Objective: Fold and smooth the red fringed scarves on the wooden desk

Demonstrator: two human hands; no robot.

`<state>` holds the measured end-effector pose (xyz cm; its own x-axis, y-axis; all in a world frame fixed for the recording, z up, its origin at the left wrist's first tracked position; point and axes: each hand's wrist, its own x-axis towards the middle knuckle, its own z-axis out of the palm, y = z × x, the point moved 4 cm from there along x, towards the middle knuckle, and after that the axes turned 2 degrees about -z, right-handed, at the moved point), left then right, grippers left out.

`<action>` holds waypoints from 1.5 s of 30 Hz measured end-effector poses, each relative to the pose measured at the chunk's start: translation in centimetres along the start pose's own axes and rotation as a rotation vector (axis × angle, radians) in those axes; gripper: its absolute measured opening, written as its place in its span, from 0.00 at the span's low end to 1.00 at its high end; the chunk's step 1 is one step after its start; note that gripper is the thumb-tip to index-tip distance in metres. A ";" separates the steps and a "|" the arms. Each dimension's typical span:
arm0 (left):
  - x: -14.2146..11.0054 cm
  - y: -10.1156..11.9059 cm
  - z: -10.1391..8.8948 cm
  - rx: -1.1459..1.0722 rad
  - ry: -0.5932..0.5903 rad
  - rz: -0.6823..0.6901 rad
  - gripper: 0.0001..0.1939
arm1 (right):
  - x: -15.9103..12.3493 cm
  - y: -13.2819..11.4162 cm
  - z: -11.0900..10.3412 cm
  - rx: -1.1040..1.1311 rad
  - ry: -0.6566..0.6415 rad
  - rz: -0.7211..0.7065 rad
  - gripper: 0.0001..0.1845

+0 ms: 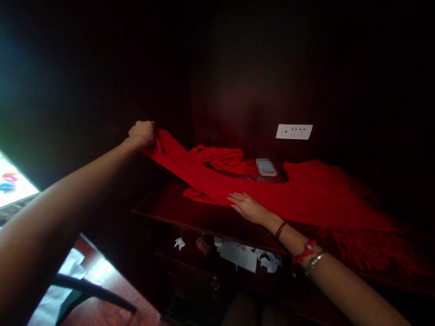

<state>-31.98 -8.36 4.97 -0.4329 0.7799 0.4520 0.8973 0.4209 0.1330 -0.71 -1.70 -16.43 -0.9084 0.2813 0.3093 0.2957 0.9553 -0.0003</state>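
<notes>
A long red fringed scarf [292,194] stretches across a dark wooden shelf [163,206]. Its fringe hangs at the right, and part of it lies bunched toward the back. My left hand [142,132] is closed on the scarf's left end and holds it raised above the shelf. Lower and to the right, my right hand [249,207] rests on the scarf near its front edge, palm down with fingers stretched out. Behind the scarf lies a small pale, blurred item [266,167].
A white socket plate [294,131] sits on the dark back wall. Below the shelf, a lower compartment holds papers [239,256] and crumpled white scraps [179,244]. At lower left are a reddish floor [125,280] and a dark bar-like piece [97,290].
</notes>
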 end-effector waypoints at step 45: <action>-16.4 19.0 15.6 -0.014 -0.422 0.887 0.29 | -12.6 5.5 -7.6 -0.574 -0.227 0.547 0.15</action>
<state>-9.22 -5.88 -13.70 0.4062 0.9129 0.0414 0.9114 -0.4014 -0.0907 14.66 -0.67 -13.09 -0.6117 0.7636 0.2068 0.7629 0.5001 0.4097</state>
